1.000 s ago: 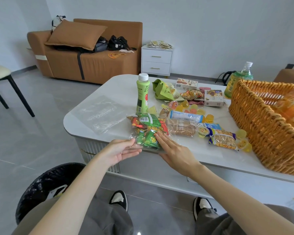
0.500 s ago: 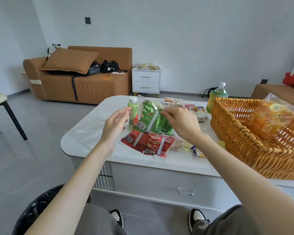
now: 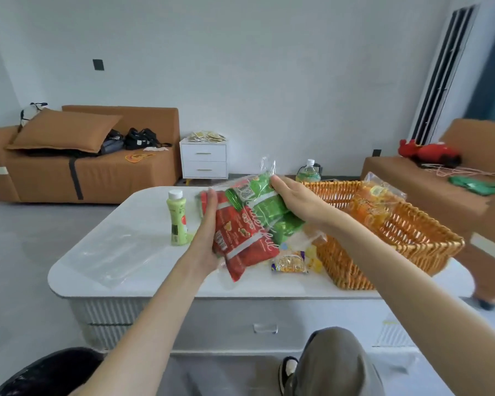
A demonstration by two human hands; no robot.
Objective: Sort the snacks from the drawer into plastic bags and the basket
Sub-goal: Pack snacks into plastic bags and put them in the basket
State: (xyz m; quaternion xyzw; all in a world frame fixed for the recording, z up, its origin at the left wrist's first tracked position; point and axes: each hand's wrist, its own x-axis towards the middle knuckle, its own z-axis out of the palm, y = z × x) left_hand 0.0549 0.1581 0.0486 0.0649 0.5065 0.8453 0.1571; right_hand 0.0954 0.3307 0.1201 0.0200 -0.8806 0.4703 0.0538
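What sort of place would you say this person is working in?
Most likely a home living room: a brown sofa with a cushion, a white two-drawer cabinet beside it, and a low white table where the left hand and right hand hold a bag of snacks by a wicker basket.

Tilted, lifted bag of snacks (image 3: 249, 224)
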